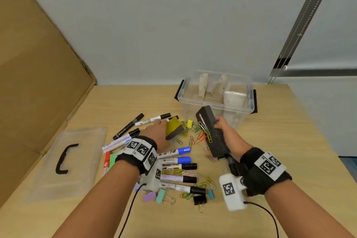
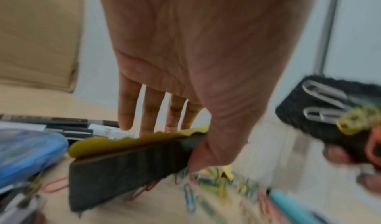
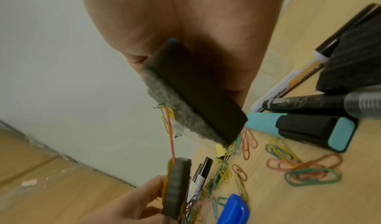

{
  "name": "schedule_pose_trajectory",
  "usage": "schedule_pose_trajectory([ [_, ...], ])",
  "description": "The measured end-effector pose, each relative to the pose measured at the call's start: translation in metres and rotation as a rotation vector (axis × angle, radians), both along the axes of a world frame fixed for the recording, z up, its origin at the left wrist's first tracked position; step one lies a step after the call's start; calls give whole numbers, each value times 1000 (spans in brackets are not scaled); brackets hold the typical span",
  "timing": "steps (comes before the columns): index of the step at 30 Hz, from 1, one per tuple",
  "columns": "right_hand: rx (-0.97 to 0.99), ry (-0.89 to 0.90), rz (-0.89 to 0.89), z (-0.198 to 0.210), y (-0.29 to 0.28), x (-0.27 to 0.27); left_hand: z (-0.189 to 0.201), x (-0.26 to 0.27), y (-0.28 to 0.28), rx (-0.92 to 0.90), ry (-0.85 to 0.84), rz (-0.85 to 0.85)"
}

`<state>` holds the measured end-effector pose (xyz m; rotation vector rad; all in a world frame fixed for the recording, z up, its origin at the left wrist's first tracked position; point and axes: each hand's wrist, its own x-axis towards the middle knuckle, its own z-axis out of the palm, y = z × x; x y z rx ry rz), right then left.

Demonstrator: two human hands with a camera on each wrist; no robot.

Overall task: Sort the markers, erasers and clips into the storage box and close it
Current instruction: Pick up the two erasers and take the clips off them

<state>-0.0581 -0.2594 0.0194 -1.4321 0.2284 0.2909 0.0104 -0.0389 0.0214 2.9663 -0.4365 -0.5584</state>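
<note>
My left hand [image 1: 161,130] grips a small eraser with a yellow top and dark felt [image 1: 172,128], just above the pile; the left wrist view shows that yellow-topped eraser [image 2: 128,164] held between thumb and fingers. A long black eraser [image 1: 211,131] is tilted up in my right hand [image 1: 222,126], in front of the open clear storage box [image 1: 183,100]. Several paper clips [image 1: 204,129] cling to its face. In the right wrist view the black eraser [image 3: 191,93] lies against my palm. Markers [image 1: 179,162], loose paper clips [image 1: 195,139] and binder clips [image 1: 162,196] litter the table.
The box's clear lid [image 1: 77,160], with a black handle, lies flat at the left. A big cardboard sheet [image 1: 38,83] leans along the left side. Cardboard dividers [image 1: 202,87] and something white stand inside the box. The table's right edge runs near my right forearm.
</note>
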Motion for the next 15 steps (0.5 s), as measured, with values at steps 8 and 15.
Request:
schedule_pose_trajectory([
  [8, 73, 30, -47, 5, 20, 2, 37, 2, 54, -737, 171, 184],
  [15, -137, -84, -13, 10, 60, 9, 30, 13, 82, -1226, 476, 442],
])
